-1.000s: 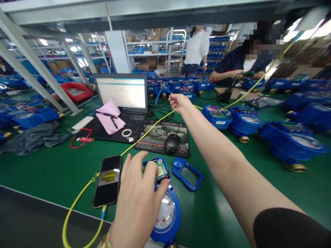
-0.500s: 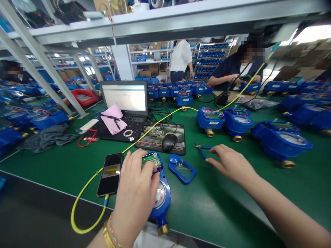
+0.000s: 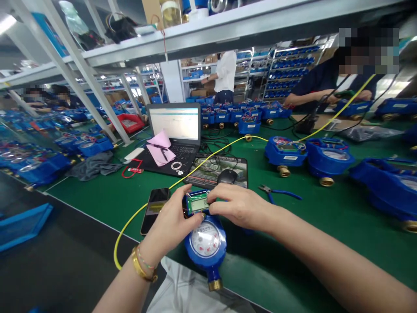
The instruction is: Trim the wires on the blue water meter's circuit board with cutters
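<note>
A blue water meter [image 3: 206, 239] with a round dial and a brass threaded end lies at the front of the green table. Its upper housing is uncovered, baring a green circuit board with a display [image 3: 198, 203]. My left hand [image 3: 174, 217] grips the housing from the left, thumb at its near edge and fingers at the far side. From the right, my right hand [image 3: 239, 204] pinches the right edge of the display board; its fingertips partly cover the digits. Beneath the right hand, the blue cover is almost wholly hidden. Blue-handled cutting pliers [image 3: 276, 191] lie farther right, touched by neither hand.
A phone [image 3: 155, 209] on a yellow cable lies left of the meter. Behind are a laptop [image 3: 174, 124], pink paper [image 3: 160, 153] and a mouse [image 3: 227, 176] on its pad. More blue meters [image 3: 286, 151] stand to the right. A co-worker [image 3: 325, 84] sits across the table.
My right hand has left the pliers and moved left onto the display board. The left hand has shifted to the housing's left side, uncovering the dial. The view has turned slightly left.
</note>
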